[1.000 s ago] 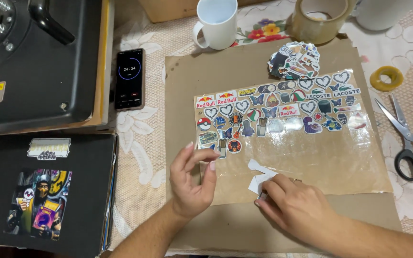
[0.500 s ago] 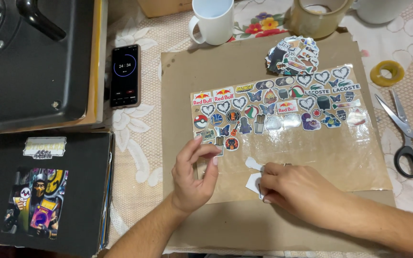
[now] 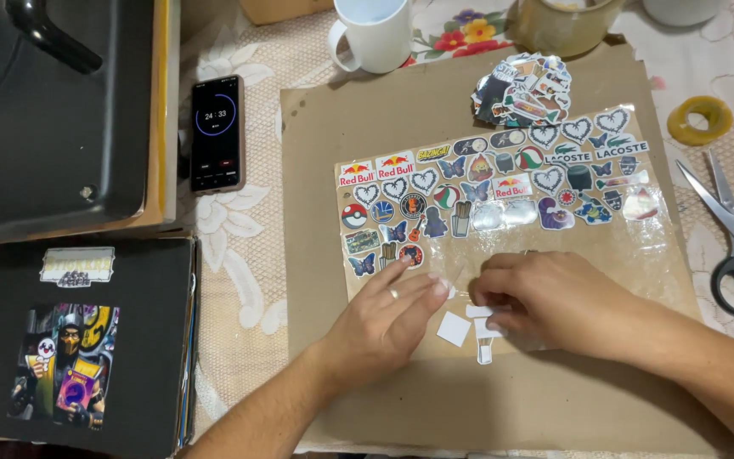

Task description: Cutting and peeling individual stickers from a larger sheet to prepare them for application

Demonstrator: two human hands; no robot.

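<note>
Your left hand lies flat, fingers spread on the clear film of stickers, gripping nothing. Your right hand curls, fingertips pinching a small white sticker piece near the brown paper's front edge.

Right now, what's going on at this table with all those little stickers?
A person is bent over a clear sheet laid on brown paper, its upper half covered with rows of small stickers. The left hand presses flat on the sheet's lower edge, while the right hand pinches small white pieces beside it. A loose sticker pile waits above, scissors lie to the right, and a phone showing a timer rests to the left.
</note>
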